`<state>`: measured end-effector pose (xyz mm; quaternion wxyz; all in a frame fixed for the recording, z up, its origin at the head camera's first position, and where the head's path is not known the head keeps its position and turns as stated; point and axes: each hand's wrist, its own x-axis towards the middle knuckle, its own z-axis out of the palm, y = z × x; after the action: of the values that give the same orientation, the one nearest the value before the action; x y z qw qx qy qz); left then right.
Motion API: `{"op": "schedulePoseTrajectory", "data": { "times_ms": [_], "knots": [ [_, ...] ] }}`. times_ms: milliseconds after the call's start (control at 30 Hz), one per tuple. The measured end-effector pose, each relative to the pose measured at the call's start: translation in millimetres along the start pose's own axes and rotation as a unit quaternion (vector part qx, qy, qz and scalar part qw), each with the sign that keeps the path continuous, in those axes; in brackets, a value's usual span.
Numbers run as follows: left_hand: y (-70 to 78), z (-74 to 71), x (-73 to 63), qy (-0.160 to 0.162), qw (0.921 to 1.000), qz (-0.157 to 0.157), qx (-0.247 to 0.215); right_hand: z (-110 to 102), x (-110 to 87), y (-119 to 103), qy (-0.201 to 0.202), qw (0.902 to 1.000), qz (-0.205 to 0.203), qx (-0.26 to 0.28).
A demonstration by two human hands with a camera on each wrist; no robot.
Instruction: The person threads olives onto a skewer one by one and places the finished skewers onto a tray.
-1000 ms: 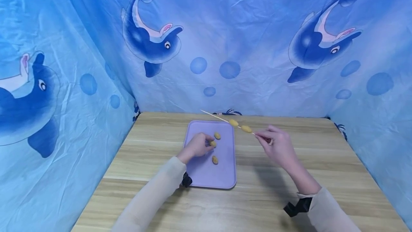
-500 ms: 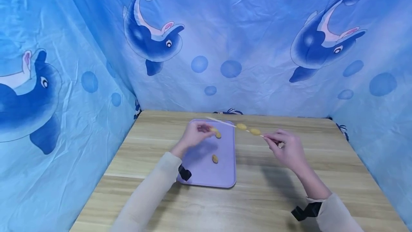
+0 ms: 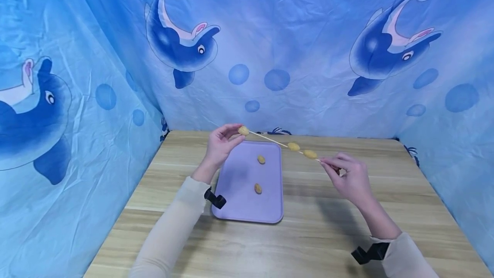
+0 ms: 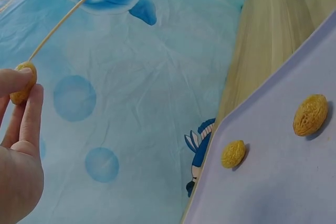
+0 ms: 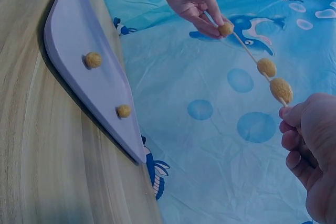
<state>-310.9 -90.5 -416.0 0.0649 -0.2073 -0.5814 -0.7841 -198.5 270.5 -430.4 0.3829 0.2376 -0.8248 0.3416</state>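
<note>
My right hand [image 3: 349, 177] pinches the lower end of a thin wooden skewer [image 3: 270, 139], which slants up to the left above the table. Two wrinkled yellow oval fruits are threaded on it, one fruit [image 3: 310, 154] near the fingers and another fruit [image 3: 293, 146] a little farther along. Between thumb and fingers, my left hand [image 3: 221, 145] pinches a third yellow fruit [image 4: 23, 83] right at the skewer's tip. Two more fruits lie apart on the purple tray [image 3: 239, 209], a far fruit [image 3: 261, 159] and a near fruit [image 3: 257, 188].
The tray lies on a wood-grain table [image 3: 328, 243]. Behind and beside the table hangs a blue curtain [image 3: 308, 33] printed with dolphins and bubbles. Each wrist wears a black strap mount, such as the left mount [image 3: 215, 199].
My left hand has picked a fruit off the tray and raised it up to the skewer's tip. The right hand has shifted slightly right with the skewer.
</note>
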Motion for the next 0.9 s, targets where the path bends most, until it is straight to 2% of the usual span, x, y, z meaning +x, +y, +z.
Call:
{"op": "schedulePoseTrajectory", "data": {
  "times_ms": [267,567,900],
  "knots": [
    [1.9,-1.5,-1.4,0.04,0.9988,-0.011,-0.026,0.0,-0.2,-1.9,-0.017,0.9998,0.008,0.001],
    [-2.7,-3.8,-1.8,0.027,0.9993,-0.005,-0.024,2.9,1.0,-4.0,-0.002,1.0,0.002,0.006],
    [-1.2,-5.7,-3.7,0.036,0.9992,-0.017,0.006,3.8,0.1,-1.5,-0.002,1.0,0.001,0.008]
  ]
}}
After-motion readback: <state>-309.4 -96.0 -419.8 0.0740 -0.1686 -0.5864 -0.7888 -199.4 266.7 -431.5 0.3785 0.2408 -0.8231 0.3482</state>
